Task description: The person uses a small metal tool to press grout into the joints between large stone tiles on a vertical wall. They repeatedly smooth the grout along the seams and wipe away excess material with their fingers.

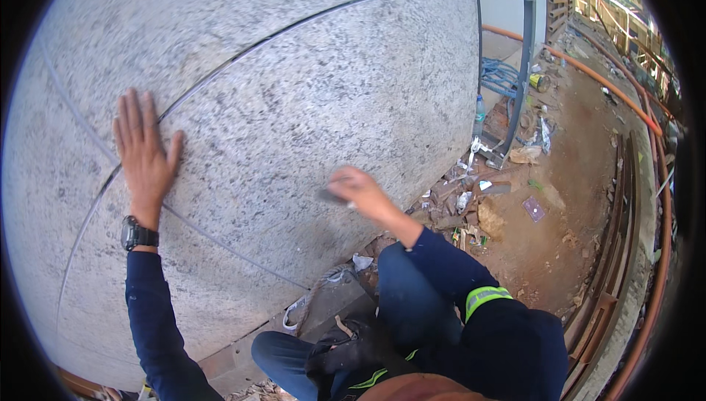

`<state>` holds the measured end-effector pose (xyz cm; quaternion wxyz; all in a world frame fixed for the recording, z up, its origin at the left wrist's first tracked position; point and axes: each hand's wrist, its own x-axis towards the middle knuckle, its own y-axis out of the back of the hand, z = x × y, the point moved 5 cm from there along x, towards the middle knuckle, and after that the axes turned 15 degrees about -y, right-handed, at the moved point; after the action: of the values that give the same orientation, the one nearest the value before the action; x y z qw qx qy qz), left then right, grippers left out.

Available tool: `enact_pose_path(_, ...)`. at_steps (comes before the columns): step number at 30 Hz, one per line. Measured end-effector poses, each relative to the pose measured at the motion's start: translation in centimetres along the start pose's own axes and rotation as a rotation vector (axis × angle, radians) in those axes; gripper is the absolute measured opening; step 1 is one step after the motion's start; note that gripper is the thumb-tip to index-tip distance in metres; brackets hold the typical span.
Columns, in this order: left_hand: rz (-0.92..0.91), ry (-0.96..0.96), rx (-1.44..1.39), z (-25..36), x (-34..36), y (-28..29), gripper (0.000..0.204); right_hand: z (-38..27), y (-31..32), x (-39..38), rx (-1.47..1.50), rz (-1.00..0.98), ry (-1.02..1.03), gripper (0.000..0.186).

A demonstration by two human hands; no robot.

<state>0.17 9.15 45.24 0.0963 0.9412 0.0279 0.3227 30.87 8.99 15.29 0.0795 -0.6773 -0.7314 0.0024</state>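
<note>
My left hand (147,152) lies flat, fingers stretched, on a large speckled grey-white wall panel (294,99). Its palm sits by the dark groove (283,29) that curves across the surface; a black watch (138,234) is on that wrist. To the right and lower down, my right hand (359,187) is closed round a small dark flat piece (332,196), close against the panel. Motion blurs this hand, and the piece's exact kind cannot be made out. A thinner groove (235,254) runs down the panel between my arms.
Rubble and litter (471,206) cover the ground along the panel's foot. A grey metal frame (523,55) stands at its right end, near blue rope (500,76) and a plastic bottle (479,110). Orange pipe (603,81) and long rusty steel bars (614,254) lie farther right.
</note>
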Motion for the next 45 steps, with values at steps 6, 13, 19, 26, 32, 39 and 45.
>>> enact_pose_path(6,-0.051,-0.192,-0.097,9.8,12.5,-5.6,0.083,13.2,18.0,-6.8,0.562,0.478,-0.355,0.019)
enact_pose_path(13,-0.148,-0.284,-0.011,19.0,27.2,-10.8,0.075,25.3,24.3,-20.4,0.643,0.627,-0.588,0.02)
enact_pose_path(19,-0.038,-0.276,-0.095,19.9,29.9,-11.2,0.063,24.9,22.3,-21.2,0.703,0.667,-0.641,0.035)
enact_pose_path(26,-0.107,-0.272,-0.146,12.3,20.5,-5.5,0.056,14.7,24.7,-9.9,0.524,0.459,-0.27,0.039)
enact_pose_path(32,-0.198,-0.052,-0.57,13.2,3.0,3.1,0.053,-15.4,21.0,1.8,-0.27,0.535,0.416,0.028)
enact_pose_path(39,-0.596,0.494,-1.103,26.1,-21.5,2.1,0.035,-25.6,26.0,14.6,0.053,0.709,0.467,0.029)
enact_pose_path(45,-1.067,0.796,-1.164,30.7,-36.9,0.1,0.042,-27.1,14.5,12.1,-0.181,0.538,0.442,0.022)
